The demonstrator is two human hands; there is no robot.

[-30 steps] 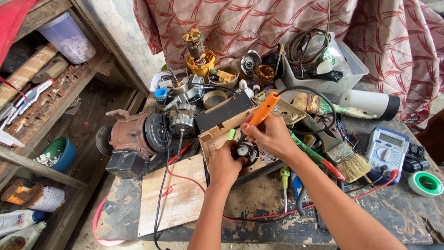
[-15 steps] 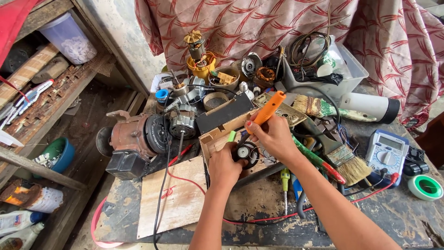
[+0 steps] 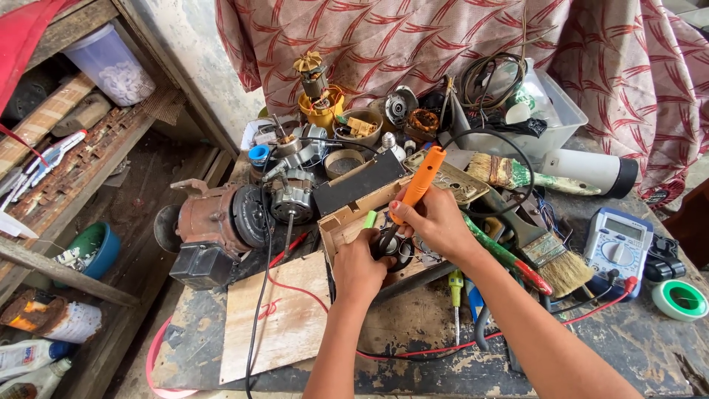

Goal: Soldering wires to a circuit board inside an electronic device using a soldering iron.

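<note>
An orange-handled soldering iron is gripped pen-style in the right hand, tip angled down for control onto a small round black motor part, which is pinched steady by the closed left hand on the pale wooden block at bench centre.

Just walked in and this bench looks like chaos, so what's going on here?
A person is working over a cluttered workbench. The right hand holds an orange-handled tool, apparently a soldering iron, tip pointed down at a small round dark part that the left hand steadies on a wooden block. Around them lie a rusty motor, paintbrushes, a multimeter and loose red wire.
</note>
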